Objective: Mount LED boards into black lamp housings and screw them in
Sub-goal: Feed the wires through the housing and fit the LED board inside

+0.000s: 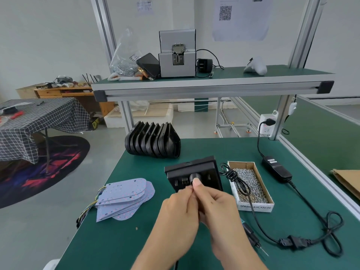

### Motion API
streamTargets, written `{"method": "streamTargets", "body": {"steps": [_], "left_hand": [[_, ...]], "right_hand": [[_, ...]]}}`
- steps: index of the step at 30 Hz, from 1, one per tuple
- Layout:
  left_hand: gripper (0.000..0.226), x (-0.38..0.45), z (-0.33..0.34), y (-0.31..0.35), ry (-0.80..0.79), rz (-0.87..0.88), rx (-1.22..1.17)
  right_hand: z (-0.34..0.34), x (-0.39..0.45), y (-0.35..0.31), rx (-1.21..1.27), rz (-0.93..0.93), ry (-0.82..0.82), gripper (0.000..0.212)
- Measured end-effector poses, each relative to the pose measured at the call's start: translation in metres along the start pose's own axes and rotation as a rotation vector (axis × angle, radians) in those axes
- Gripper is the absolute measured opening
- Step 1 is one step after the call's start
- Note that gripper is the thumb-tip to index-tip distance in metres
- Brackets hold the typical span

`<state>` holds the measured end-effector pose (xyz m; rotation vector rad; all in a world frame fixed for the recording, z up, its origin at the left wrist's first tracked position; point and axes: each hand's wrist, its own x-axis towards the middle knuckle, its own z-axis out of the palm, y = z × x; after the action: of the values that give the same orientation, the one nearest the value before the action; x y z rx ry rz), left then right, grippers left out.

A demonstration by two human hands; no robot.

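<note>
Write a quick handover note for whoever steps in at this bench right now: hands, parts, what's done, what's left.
Left hand and right hand: both meet at the near edge of the black housing, fingers curled; the right thumb touches its round knob. What the grip holds is hidden.
Housing: tilted up on the green bench, no board visible in it.
LED boards: fanned stack at left, wires trailing.
Spare housings: row at the bench's far edge.
Screws: in the open cardboard box at right.
Electric screwdriver: lying by the right forearm.
Done: no finished lamp in sight.
Left: seat a board, screw it in, repeat.
</note>
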<state>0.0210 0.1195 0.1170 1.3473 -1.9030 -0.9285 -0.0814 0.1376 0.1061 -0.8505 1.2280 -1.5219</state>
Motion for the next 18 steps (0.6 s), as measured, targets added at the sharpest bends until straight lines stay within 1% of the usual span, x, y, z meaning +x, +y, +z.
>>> {"method": "streamTargets", "body": {"steps": [3,5,6,9,13,18], "left_hand": [[0.038,-0.003,0.000,0.001,0.065,-0.013,0.045],[0.036,-0.007,0.001,0.004,0.086,-0.019,0.083],[0.035,-0.008,0.001,0.006,0.090,-0.016,0.099],[0.030,-0.010,0.002,0.011,0.106,-0.002,0.193],[0.026,-0.012,0.007,0.016,0.121,-0.011,0.317],[0.030,-0.017,0.014,0.013,0.120,-0.077,0.357]], "right_hand": [[-0.002,0.004,-0.009,-0.098,-0.035,-0.042,0.059],[-0.005,0.008,-0.013,-0.166,-0.028,-0.073,0.057],[-0.006,0.009,-0.014,-0.162,-0.015,-0.093,0.055],[-0.006,0.010,-0.015,-0.085,0.010,-0.127,0.049],[-0.002,0.007,-0.014,0.062,0.066,-0.103,0.042],[-0.002,0.008,-0.010,0.172,0.140,-0.103,0.045]]}}
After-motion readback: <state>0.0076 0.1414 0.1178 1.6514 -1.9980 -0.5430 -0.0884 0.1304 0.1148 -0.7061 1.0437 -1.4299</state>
